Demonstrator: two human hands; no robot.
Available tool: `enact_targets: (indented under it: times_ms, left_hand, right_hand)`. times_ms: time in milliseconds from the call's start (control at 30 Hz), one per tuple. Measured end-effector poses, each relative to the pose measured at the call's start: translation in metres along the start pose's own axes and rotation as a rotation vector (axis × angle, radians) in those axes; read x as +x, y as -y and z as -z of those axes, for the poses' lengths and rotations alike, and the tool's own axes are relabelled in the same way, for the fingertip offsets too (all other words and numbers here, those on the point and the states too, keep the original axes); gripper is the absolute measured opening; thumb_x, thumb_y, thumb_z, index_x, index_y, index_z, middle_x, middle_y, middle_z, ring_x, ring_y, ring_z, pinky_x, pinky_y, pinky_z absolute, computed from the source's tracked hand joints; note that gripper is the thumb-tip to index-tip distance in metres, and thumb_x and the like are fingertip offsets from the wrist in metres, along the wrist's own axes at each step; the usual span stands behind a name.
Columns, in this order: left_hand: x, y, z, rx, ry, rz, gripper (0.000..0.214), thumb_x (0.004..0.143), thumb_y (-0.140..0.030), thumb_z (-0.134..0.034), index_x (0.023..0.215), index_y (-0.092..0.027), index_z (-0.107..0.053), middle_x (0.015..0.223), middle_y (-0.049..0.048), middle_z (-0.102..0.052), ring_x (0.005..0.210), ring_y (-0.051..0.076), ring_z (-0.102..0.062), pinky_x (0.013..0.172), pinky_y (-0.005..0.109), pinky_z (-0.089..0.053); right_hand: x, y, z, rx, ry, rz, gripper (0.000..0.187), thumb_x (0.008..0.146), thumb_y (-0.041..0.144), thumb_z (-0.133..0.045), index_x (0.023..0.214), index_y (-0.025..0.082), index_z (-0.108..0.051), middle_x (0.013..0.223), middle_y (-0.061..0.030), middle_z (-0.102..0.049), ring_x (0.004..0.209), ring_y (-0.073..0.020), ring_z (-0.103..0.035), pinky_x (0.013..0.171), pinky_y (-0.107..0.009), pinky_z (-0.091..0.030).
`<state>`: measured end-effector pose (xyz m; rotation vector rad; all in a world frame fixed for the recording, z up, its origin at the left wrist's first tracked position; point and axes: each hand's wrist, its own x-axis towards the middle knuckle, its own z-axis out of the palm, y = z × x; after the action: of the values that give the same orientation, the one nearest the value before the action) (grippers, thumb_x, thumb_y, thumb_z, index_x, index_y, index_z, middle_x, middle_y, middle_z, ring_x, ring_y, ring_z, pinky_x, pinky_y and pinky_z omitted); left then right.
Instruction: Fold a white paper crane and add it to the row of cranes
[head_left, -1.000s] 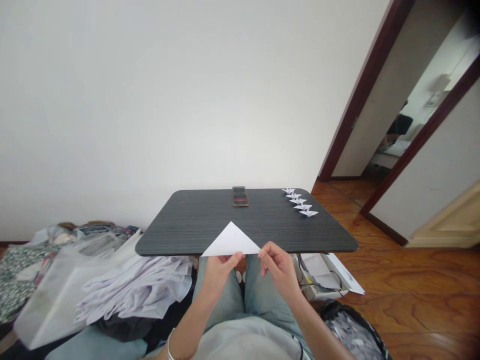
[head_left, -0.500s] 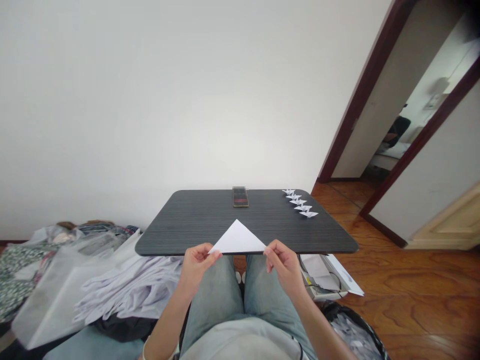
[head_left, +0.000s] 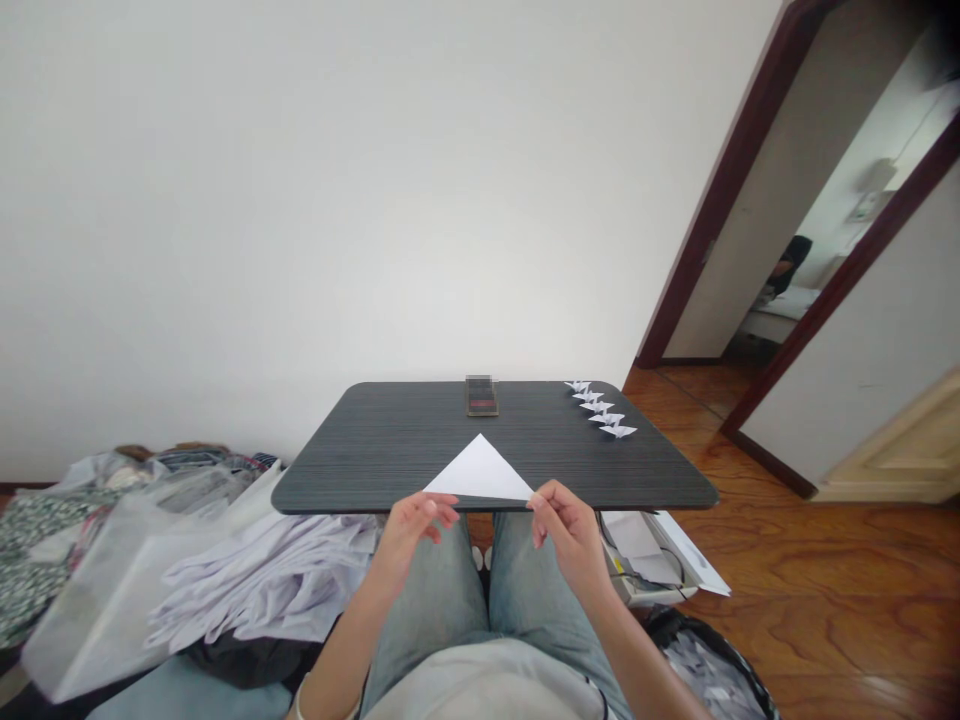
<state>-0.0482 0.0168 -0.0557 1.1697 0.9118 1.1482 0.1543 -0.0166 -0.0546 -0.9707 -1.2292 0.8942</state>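
Observation:
A white sheet of paper (head_left: 480,472), folded into a triangle, lies by the near edge of the dark table (head_left: 375,430) with its point facing the wall. My right hand (head_left: 566,525) pinches the paper's right corner between thumb and fingertips. At the left corner, my left hand (head_left: 416,525) has its fingers stretched along the lower fold, over the paper's edge. Its thumb looks apart from the paper, and the left corner tip is partly covered by that hand.
Several folded paper cranes (head_left: 601,408) stand in a row at the table's right side. A small dark case (head_left: 481,396) sits at the far edge. Clothes (head_left: 262,575) are heaped on the left; a box with cables (head_left: 649,560) and a black bag (head_left: 709,665) are low on the right.
My left hand has released its pinch on the left corner and shifted slightly right, fingers now extended. The paper has turned a little, its left side moving away from me. My right hand keeps its hold.

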Motion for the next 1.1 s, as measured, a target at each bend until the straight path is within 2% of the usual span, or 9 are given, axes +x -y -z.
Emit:
enact_targets:
  times_ms: [67, 133, 200, 300, 733, 1100]
  left_hand:
    - [0.002, 0.003, -0.019, 0.018, 0.092, 0.057, 0.042, 0.055, -0.043, -0.074, 0.080, -0.009, -0.068, 0.066, 0.0084, -0.066, 0.058, 0.014, -0.055, 0.047, 0.020, -0.038]
    - [0.003, 0.005, -0.038, 0.005, 0.117, 0.044, 0.037, 0.054, -0.036, -0.077, 0.079, -0.010, -0.068, 0.068, 0.0065, -0.066, 0.059, 0.013, -0.055, 0.048, 0.021, -0.039]
    - [0.004, 0.006, -0.053, -0.035, 0.102, 0.037, 0.033, 0.056, -0.034, -0.076, 0.077, -0.011, -0.067, 0.065, 0.0036, -0.064, 0.056, 0.011, -0.052, 0.048, 0.020, -0.038]
    - [0.004, 0.005, -0.064, -0.040, 0.028, 0.024, 0.025, 0.058, -0.033, -0.074, 0.067, -0.012, -0.064, 0.058, 0.0004, -0.061, 0.050, 0.009, -0.049, 0.048, 0.020, -0.038]
    - [0.002, 0.007, -0.064, -0.023, -0.011, 0.071, 0.026, 0.057, -0.036, -0.072, 0.060, -0.012, -0.063, 0.054, 0.0015, -0.059, 0.048, 0.010, -0.048, 0.047, 0.021, -0.037]
    - [-0.002, -0.011, -0.036, -0.039, -0.105, 0.011, 0.024, 0.054, -0.031, -0.074, 0.060, -0.012, -0.061, 0.049, 0.0000, -0.058, 0.044, 0.009, -0.047, 0.044, 0.022, -0.036]
  right_hand:
    - [-0.001, -0.001, -0.003, 0.006, 0.023, -0.006, 0.026, 0.084, 0.039, -0.050, 0.068, 0.019, -0.050, 0.043, 0.0073, -0.043, 0.038, -0.0082, -0.041, 0.041, -0.020, -0.030]
    - [-0.002, -0.001, -0.006, 0.010, 0.045, -0.006, 0.027, 0.084, 0.040, -0.049, 0.066, 0.019, -0.048, 0.044, 0.0069, -0.043, 0.038, -0.0085, -0.041, 0.042, -0.020, -0.031]
    - [-0.003, -0.001, -0.008, 0.000, 0.063, 0.000, 0.028, 0.085, 0.040, -0.049, 0.065, 0.019, -0.047, 0.045, 0.0064, -0.044, 0.039, -0.0087, -0.041, 0.043, -0.021, -0.032]
    - [-0.003, 0.000, -0.010, -0.015, 0.085, 0.003, 0.029, 0.085, 0.039, -0.048, 0.064, 0.019, -0.046, 0.045, 0.0062, -0.044, 0.040, -0.0082, -0.040, 0.043, -0.020, -0.032]
    - [-0.005, -0.001, -0.010, -0.053, 0.126, 0.005, 0.029, 0.086, 0.038, -0.047, 0.064, 0.019, -0.047, 0.048, 0.0056, -0.043, 0.041, -0.0083, -0.042, 0.040, -0.019, -0.032]
    - [-0.002, -0.006, -0.002, -0.090, 0.055, 0.016, 0.028, 0.085, 0.039, -0.048, 0.065, 0.019, -0.049, 0.044, 0.0061, -0.044, 0.040, -0.0094, -0.042, 0.044, -0.021, -0.030]
